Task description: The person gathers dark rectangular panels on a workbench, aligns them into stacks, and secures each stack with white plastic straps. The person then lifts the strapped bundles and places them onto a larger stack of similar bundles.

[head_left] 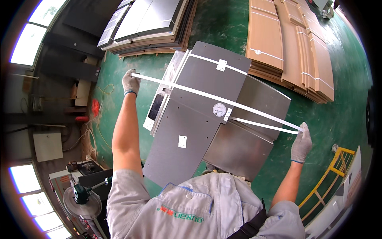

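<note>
White plastic strap (199, 93) stretched slantwise across the centre of the frame, over dark grey panels (171, 149); a second run is led from the right hand back to the panel edge. Strap pinched by the gloved left hand (131, 83), upper left of centre; both runs pinched at the fingertips of the gloved right hand (301, 146), right of centre. Upper end of the panels crossed by another strap (236, 70); metal-topped bench (238, 147) seen beneath, centre right.

Risks, as judged: the band could be set askew, being held at a slant to the panel edges. The grip could be lost if smooth plastic is pulled hard through knitted gloves. The panels, apparently overhanging the bench at lower centre, could be slid by an uneven pull. The white label (228, 114) at the edge could be snagged by the lower run. Whether the band is passed beneath the panels cannot be told.
</note>
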